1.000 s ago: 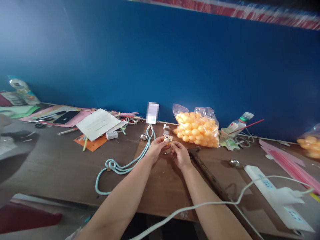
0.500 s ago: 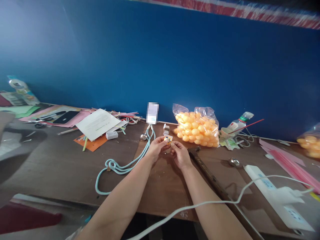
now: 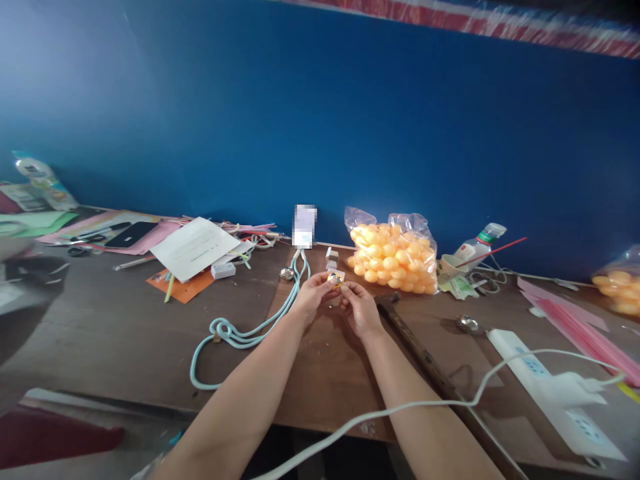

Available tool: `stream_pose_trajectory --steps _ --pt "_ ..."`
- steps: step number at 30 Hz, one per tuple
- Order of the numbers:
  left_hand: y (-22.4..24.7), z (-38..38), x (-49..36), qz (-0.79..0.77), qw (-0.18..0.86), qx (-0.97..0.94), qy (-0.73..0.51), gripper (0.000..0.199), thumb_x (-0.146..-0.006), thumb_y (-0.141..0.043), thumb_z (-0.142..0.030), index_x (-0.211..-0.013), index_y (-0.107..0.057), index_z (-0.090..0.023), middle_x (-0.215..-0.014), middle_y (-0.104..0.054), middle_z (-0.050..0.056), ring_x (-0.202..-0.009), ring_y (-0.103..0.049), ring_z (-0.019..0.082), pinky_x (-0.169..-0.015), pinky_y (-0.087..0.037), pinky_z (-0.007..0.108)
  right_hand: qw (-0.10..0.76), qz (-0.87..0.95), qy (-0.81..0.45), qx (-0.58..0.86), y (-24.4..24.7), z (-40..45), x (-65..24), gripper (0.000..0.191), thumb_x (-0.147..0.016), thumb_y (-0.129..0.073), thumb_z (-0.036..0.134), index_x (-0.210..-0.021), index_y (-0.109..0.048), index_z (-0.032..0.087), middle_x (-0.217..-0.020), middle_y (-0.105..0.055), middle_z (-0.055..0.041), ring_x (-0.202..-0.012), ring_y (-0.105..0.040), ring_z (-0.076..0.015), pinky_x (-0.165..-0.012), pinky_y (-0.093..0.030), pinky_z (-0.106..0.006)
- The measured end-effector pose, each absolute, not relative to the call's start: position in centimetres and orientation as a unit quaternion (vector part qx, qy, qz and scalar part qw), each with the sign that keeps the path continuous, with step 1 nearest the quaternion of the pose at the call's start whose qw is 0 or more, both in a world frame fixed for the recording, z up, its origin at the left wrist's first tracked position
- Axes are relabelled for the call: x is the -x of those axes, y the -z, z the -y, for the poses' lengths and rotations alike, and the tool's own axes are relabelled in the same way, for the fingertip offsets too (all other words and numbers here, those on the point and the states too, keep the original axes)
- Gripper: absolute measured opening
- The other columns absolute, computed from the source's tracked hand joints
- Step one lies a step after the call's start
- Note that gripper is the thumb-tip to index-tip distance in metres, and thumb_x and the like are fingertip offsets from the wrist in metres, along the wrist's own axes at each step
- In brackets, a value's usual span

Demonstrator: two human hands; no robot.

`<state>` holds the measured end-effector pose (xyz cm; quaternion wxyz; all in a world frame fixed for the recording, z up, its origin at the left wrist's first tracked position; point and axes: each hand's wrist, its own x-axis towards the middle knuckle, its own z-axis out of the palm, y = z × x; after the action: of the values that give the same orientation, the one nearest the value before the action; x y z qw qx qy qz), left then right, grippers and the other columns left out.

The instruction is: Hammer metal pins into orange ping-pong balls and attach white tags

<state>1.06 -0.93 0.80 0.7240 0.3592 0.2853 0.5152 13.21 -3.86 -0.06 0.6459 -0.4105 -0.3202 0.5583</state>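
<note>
Both hands meet over the brown table (image 3: 320, 373). My left hand (image 3: 314, 293) is closed on a small shiny metallic piece with yellow at its edge (image 3: 335, 279). The fingers of my right hand (image 3: 359, 305) are pinched at the right side of the same piece; its exact shape is too small to tell. Just behind the hands stand small white-grey blocks (image 3: 332, 257). A round silver object (image 3: 287, 273) lies left of them, beside a light blue cord (image 3: 235, 339). Another silver object (image 3: 467, 323) rests farther right.
A clear bag of orange balls (image 3: 393, 260) sits behind my right hand. Papers (image 3: 195, 248) and a phone (image 3: 133, 235) lie left. A white power strip (image 3: 550, 393), bottle (image 3: 483, 243) and dark bar (image 3: 415, 343) are right. A white cable (image 3: 415, 405) crosses my right forearm.
The hands and the piece between them look almost the same. At the far left, a blurred grey shape has shifted left and shrunk in view.
</note>
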Motion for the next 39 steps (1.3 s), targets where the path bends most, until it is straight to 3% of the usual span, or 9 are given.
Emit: stream_pose_trajectory --steps 23,39 --pt "-0.61 0.79 -1.03 -0.280 0.730 -0.353 -0.514 0.034 -0.068 -0.080 -0.027 -0.096 -0.068 -0.012 -0.093 -0.069 0.007 -0.074 -0.065 0.011 -0.074 -0.052 0.023 0.645 0.331 -0.552 0.411 -0.08 3.88 -13.26 0.029 -0.055 -0.084 0.034 -0.072 -0.066 0.020 -0.062 -0.061 0.0043 -0.047 -0.041 -0.0061 -0.044 -0.034 -0.021" --pt "-0.67 0.81 -1.00 -0.280 0.730 -0.357 -0.510 0.032 -0.068 -0.080 -0.027 -0.094 -0.069 -0.012 -0.093 -0.069 0.007 -0.074 -0.064 0.011 -0.077 -0.052 0.025 0.642 0.337 -0.550 0.414 -0.02 3.86 -13.34 0.028 -0.055 -0.084 0.034 -0.072 -0.067 0.020 -0.054 -0.056 0.0056 -0.046 -0.041 -0.0071 -0.045 -0.033 -0.022"
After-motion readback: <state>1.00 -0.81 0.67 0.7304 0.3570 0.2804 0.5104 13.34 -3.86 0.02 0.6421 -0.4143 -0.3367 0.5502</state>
